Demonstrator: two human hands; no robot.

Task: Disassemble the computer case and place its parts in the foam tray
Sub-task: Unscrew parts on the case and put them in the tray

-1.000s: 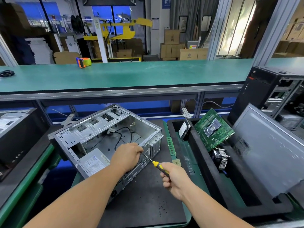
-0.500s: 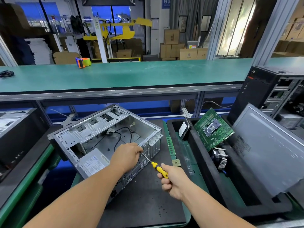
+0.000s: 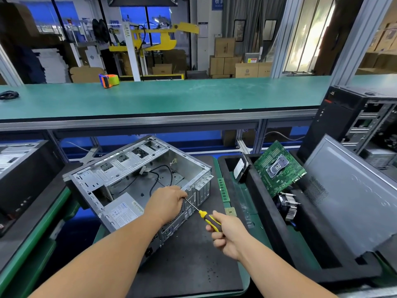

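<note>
An open grey computer case lies on its side on a black mat, with a power supply still inside near its rear. My left hand grips the case's rear top edge. My right hand holds a yellow-and-black screwdriver, its tip against the case's rear panel just under my left hand. To the right stands the black foam tray, holding a hard drive, a green motherboard, a heatsink fan and a grey side panel.
A RAM stick and a small chip lie on the green strip between mat and tray. Other black computer cases stand at far right and far left. A raised green shelf carries a tape dispenser.
My right hand and the screwdriver have shifted slightly; the tip stays at the case's rear. My left hand keeps its grip on the case.
</note>
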